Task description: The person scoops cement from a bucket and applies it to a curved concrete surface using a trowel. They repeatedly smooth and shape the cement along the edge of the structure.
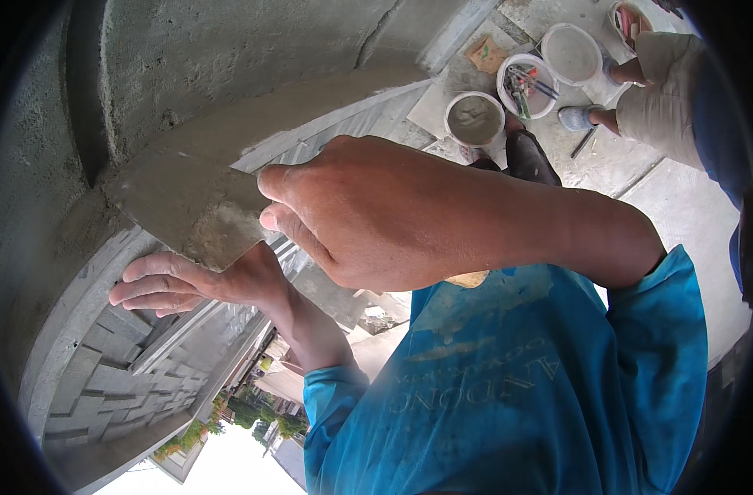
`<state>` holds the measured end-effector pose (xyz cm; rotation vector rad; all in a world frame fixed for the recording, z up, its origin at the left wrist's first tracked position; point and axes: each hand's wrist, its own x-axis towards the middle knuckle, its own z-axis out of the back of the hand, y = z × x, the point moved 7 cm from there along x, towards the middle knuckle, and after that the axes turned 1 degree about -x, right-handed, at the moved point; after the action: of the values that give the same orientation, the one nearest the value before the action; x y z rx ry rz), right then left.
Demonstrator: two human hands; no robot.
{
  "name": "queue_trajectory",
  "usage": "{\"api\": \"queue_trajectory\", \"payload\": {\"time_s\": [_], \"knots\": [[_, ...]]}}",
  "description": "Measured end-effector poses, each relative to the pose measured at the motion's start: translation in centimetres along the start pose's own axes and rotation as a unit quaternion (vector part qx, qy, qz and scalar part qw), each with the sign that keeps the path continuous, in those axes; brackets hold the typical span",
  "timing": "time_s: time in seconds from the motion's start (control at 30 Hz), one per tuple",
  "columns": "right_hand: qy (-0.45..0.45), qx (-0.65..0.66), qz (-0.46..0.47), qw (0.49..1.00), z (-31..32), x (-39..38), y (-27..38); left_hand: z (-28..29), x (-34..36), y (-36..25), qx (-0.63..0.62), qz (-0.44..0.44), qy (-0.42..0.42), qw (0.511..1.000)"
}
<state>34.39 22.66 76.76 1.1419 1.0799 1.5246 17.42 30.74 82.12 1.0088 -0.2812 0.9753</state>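
My right hand (368, 210) is closed around a trowel, its fingers curled and a bit of the pale handle end (469, 280) showing below the hand. The trowel's flat blade (197, 202) is smeared with grey mortar and lies along the mortar-covered ledge (310, 107) of a grey wall. Just under the blade is my left hand (187, 283), palm and fingers stretched out, with nothing held in it. The blade hides part of that hand, so whether the two touch I cannot tell.
A mortar bucket (448, 124), a tool bucket (503, 79) and another pale bucket (572, 26) stand on the paving at the upper right. Close by stands a person in beige shorts (661, 103). Patterned blocks (112, 396) face the lower left wall.
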Motion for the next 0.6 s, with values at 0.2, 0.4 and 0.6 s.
{"api": "queue_trajectory", "payload": {"time_s": [0.2, 0.4, 0.6], "knots": [[-0.044, 0.223, -0.031, 0.973, -1.0, -3.2, 1.6, -7.8, -2.4, 4.1, 0.376, -0.086, 0.133, 0.913], [-0.184, 0.246, -0.410, 0.859, -4.2, -20.3, -18.1, 2.1, -0.9, -1.3, -0.217, -0.092, -0.160, 0.959], [-0.179, 0.094, -0.648, 0.735, -8.4, -36.1, -26.6, -6.2, -17.2, -11.2, -0.687, -0.007, 0.224, 0.691]]}}
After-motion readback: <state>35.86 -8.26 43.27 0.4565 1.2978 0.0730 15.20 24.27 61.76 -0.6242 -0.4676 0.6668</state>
